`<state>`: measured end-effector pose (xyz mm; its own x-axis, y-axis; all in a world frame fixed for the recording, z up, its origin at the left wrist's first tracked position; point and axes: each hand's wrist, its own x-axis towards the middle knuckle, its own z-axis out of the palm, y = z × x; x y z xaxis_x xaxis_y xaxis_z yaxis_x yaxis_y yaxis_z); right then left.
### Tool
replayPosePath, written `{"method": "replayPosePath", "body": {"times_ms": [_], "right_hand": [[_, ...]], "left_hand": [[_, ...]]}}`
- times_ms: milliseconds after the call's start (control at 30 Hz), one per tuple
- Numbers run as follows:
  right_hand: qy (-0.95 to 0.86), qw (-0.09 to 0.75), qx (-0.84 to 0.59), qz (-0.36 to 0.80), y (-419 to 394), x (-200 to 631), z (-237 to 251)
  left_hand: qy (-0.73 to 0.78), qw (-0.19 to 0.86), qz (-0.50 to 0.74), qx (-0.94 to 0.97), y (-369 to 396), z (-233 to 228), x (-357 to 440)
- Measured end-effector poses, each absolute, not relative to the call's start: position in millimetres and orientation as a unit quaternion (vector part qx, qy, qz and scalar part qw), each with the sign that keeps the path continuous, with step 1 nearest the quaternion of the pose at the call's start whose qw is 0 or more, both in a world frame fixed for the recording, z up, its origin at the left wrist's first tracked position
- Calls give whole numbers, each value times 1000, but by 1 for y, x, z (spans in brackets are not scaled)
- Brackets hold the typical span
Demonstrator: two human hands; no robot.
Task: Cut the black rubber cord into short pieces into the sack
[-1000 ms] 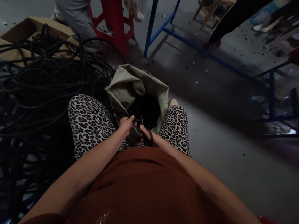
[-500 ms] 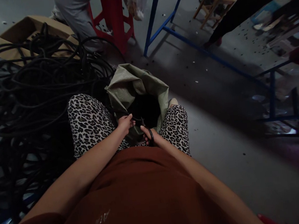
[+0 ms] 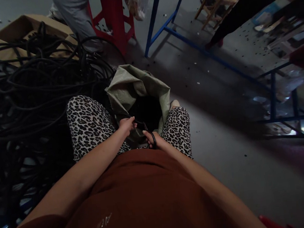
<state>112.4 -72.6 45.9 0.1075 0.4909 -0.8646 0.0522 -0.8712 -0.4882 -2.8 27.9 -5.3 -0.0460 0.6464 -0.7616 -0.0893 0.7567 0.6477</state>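
My left hand (image 3: 127, 125) is closed on a thin black cord (image 3: 139, 122), whose free end reaches toward my right hand. In my right hand (image 3: 151, 139) is a pair of scissors with black handles (image 3: 154, 140); its short blades meet the cord, and whether they are fully closed is too dark to tell. Both hands are over the near rim of an open grey-green woven sack (image 3: 163, 91) held between my knees. The sack's inside is dark and its contents are hidden.
A large tangle of black tubing (image 3: 45, 77) lies at my left, partly over a cardboard box (image 3: 24, 27). Ahead are a red plastic stool (image 3: 114, 21), a seated person's grey trouser leg (image 3: 76, 14) and a blue metal frame (image 3: 169, 27). Small black bits dot the floor.
The view has shifted slightly, moving the surroundings a little leftward. The scissor blades, seen apart from the cord before, now meet it. Both hands keep their holds.
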Motion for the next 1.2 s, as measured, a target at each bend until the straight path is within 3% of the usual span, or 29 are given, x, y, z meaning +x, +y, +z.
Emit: {"method": "replayPosePath", "body": {"times_ms": [300, 700, 1200], "right_hand": [[-103, 203, -686, 691, -77, 114, 49], [-165, 160, -653, 722, -77, 113, 42], [-136, 184, -645, 729, -73, 111, 39]], "left_hand": [[658, 676, 286, 168, 31, -1, -2], [663, 659, 295, 196, 31, 0, -3], [668, 634, 281, 270, 27, -3, -4]]}}
